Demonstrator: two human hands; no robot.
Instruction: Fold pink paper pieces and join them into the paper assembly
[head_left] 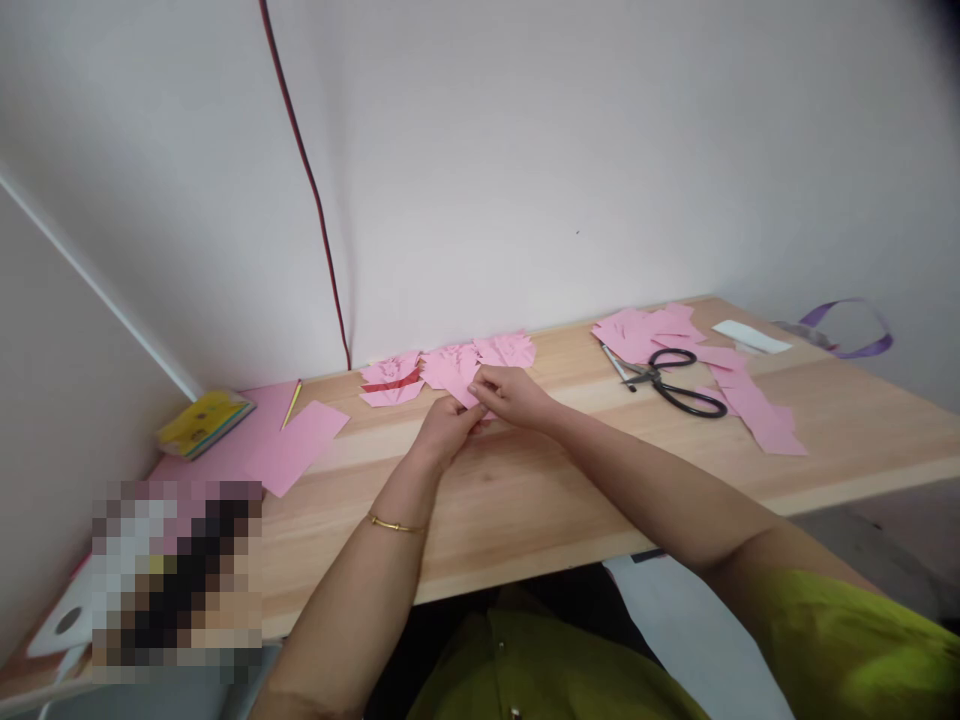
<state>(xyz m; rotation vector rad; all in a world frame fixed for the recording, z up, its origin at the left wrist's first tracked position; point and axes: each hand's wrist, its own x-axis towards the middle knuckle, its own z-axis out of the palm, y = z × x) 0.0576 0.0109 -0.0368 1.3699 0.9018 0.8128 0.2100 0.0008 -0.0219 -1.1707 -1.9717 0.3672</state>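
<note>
And here the pink paper (460, 386) is pinched by left hand (448, 428) and right hand (513, 394), over the wooden table (502, 510)!

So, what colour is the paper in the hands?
The paper is pink, in the head view.

A cable (319, 200) runs down the wall (525, 180), right of a yellow packet (202, 422), left of a purple strap (819, 314).
</note>
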